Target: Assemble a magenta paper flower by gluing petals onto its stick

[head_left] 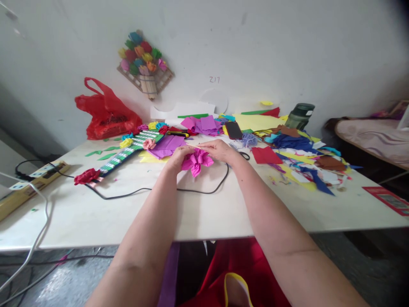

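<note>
A bright pink paper flower with pointed petals hangs between my hands over the middle of the table. My left hand is closed on the flower's left side. A thin pale stick lies across the top of the flower, and my right hand pinches its right end. Purple paper rests on the table just behind my left hand. A black cable loops on the tabletop below the flower.
A red plastic bag, a board with paper flowers and a power strip are on the left. Behind are a phone and yarn. Paper scraps and a dark bottle lie right on the white table.
</note>
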The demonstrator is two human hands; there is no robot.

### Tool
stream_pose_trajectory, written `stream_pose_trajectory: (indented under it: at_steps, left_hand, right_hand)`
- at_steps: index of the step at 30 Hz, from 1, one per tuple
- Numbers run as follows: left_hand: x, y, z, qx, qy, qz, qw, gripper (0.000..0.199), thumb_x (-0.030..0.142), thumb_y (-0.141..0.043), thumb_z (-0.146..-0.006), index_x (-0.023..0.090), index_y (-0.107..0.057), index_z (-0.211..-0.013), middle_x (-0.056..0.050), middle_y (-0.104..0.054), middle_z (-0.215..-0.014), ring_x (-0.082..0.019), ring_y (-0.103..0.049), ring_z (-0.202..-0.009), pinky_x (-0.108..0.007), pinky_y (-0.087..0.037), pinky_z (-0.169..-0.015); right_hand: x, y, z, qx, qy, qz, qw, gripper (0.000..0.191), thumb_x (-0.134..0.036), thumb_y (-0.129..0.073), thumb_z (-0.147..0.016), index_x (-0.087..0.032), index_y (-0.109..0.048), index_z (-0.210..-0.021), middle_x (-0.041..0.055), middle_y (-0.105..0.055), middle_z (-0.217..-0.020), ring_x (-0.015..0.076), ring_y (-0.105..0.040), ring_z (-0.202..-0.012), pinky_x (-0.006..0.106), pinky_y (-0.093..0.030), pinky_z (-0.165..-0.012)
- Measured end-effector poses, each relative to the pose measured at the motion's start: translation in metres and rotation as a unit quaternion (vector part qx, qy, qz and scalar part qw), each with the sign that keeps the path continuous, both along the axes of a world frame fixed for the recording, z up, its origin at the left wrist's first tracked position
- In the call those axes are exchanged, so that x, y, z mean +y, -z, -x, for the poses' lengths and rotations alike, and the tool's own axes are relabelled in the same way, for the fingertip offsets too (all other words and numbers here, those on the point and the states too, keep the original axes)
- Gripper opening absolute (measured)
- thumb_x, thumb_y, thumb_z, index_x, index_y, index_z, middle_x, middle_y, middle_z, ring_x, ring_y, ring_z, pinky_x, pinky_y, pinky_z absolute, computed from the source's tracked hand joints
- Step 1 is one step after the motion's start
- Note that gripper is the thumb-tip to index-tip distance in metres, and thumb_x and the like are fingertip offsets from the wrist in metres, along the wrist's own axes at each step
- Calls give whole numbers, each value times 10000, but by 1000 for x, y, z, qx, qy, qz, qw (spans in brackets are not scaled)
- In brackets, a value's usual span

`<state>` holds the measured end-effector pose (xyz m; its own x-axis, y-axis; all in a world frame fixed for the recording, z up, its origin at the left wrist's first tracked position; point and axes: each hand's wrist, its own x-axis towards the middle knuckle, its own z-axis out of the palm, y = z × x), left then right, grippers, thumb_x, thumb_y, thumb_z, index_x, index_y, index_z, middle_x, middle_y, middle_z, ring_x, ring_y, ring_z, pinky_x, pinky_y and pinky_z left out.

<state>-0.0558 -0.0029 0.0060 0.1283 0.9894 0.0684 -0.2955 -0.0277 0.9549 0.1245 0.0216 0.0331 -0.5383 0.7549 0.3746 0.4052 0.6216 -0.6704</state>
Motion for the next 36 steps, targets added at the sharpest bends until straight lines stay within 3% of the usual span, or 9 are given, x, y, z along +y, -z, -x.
stream_pose_trajectory:
  at_steps: [10, 16, 24, 36]
  left_hand:
    - [-2, -4, -1, -7, 4, 23, 1000, 146, 203, -673, -520, 110, -649, -629, -25, -589, -491, -126, -511, -440, -248, -365, -465]
    - [0, -3, -1, -23, -10, 22, 999, 152, 227, -628, -575, 92, -659, -639, -33, -590, -513, -125, -514, -460, -253, -378, -490]
    - [5, 5, 3, -15, -14, 12, 1000, 143, 247, -660, -603, 111, -617, -616, -9, -562, -507, -110, -491, -455, -245, -344, -478]
    - [3, 4, 4, 10, -15, -6, 1000, 193, 268, -721, -591, 119, -599, -586, 2, -546, -490, -102, -477, -448, -254, -331, -489]
  right_hand:
    - [0, 0, 0, -87, 29, -54, 994, 296, -283, -560, -874, -314, -694, -1136, -13, -690, -1181, 200, -635, -1104, 349, -468, -990]
    - [-6, -5, -1, -116, 42, -62, 990, 312, -268, -551, -879, -325, -680, -1157, -21, -674, -1206, 197, -634, -1107, 333, -479, -976]
    - [-14, -13, 1, -178, 86, -78, 977, 342, -273, -522, -897, -386, -638, -1198, -30, -680, -1193, 221, -639, -1103, 353, -500, -933]
    - [-21, -18, 2, -210, 106, -91, 968, 365, -245, -527, -883, -405, -630, -1195, -45, -683, -1181, 210, -641, -1098, 332, -502, -920]
